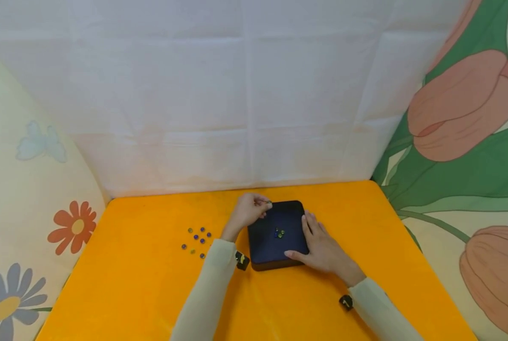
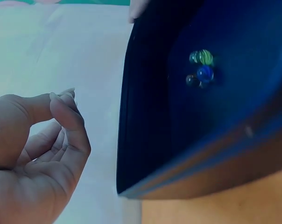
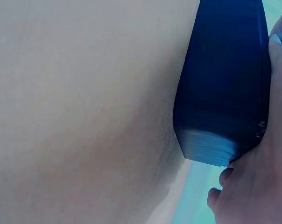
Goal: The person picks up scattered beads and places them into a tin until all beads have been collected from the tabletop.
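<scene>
Now pinching a marble in the left hand below frame center, up-left of the marble cluster in the black tray, with right hand spread alongside.

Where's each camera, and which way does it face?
Head: on the head, forward and down over orange table and black tray; left hand, right hand, sleeves show.
Left wrist: on that wrist, facing into the tray; left hand shows.
Right wrist: on that wrist, facing the tray's outer side; right hand shows.
Head and left wrist share the tray's marbles.
</scene>
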Motion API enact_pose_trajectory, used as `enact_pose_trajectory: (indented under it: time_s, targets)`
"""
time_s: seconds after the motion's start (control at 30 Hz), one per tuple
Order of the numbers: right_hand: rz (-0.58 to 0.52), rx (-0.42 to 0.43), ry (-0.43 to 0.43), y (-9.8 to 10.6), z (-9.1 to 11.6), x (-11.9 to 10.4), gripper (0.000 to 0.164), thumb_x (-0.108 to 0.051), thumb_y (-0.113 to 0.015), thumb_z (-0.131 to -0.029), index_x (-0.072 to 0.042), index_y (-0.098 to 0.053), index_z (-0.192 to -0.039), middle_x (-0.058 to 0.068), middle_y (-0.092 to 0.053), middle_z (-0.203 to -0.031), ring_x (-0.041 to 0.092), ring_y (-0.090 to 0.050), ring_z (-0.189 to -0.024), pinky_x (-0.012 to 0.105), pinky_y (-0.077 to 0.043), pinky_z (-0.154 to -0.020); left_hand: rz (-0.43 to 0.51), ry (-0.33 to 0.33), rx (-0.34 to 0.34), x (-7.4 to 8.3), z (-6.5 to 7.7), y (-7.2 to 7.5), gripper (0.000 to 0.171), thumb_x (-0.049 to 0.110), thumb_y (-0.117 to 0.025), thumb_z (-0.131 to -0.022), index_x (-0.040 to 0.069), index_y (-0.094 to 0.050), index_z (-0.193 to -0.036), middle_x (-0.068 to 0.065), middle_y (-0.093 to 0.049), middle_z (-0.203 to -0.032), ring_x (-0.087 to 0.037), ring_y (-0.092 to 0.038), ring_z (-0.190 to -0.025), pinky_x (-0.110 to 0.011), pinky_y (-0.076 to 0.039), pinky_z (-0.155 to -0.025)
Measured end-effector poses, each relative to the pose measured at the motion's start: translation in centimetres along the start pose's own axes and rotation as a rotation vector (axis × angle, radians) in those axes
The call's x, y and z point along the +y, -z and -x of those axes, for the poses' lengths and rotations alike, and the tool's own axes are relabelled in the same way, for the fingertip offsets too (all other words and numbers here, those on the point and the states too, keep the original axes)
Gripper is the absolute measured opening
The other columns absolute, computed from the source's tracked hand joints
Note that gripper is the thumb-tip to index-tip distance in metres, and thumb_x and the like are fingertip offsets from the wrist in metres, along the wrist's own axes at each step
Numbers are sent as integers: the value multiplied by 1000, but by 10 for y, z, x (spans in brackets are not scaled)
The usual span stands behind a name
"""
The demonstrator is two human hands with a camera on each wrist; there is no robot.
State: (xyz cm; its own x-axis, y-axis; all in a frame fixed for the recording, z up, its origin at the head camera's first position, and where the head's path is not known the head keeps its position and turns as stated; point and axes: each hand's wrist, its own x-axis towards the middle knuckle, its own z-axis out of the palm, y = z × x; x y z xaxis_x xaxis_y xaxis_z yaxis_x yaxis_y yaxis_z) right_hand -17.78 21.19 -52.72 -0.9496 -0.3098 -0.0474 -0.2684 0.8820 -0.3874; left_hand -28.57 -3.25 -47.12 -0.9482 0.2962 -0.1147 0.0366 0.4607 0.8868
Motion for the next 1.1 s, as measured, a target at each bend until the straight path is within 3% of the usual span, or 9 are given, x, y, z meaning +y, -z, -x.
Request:
enact_pose_trajectory:
  time_s: [0.2, 0.47, 0.63, 0.9, 1.1]
  targets:
    - [5, -5, 5, 1, 0, 0, 120, -81, -56, -92, 1, -8, -167, 20, 3, -177, 39, -8, -165, 58, -18, -131, 50, -24, -43, 4, -9, -8, 27, 19, -71, -101, -1, -74, -119, -27, -76, -113, -44, -75, -94, -53, -62, -89]
    - [-4, -6, 9, 2, 1, -1, 119, -79, -56, -92, 2, -9, -166, 21, 2, -177, 39, -9, -165, 59, -18, -131, 47, -40, -56, 9, -22, -21, 27, 18, -73, -100, -1, -76, -119, -26, -77, -110, -37, -76, -87, -43, -64, -83]
    - [-3, 3, 18, 1, 1, -1, 118, -78, -56, -93, 2, -10, -166, 22, 1, -177, 40, -9, -165, 59, -18, -131, 48, -35, -74, 12, -30, -30, 28, 17, -74, -100, -2, -75, -120, -26, -78, -109, -43, -76, -94, -46, -64, -85]
    - [2, 3, 25, 1, 0, -1, 118, -79, -55, -93, 2, -10, -166, 22, 1, -177, 40, -10, -165, 60, -18, -131, 27, -5, -105, 9, -38, -44, 25, 20, -74, -100, 3, -77, -117, -16, -79, -102, -37, -76, -92, -46, -63, -85]
    - [9, 8, 21, 0, -1, -1, 118, -79, -55, -93, 2, -10, -166, 22, 1, -177, 38, -9, -165, 59, -19, -131, 29, 5, -118, 5, -42, -50, 22, 18, -74, -100, 3, -78, -116, -18, -79, -103, -33, -76, -89, -50, -62, -88]
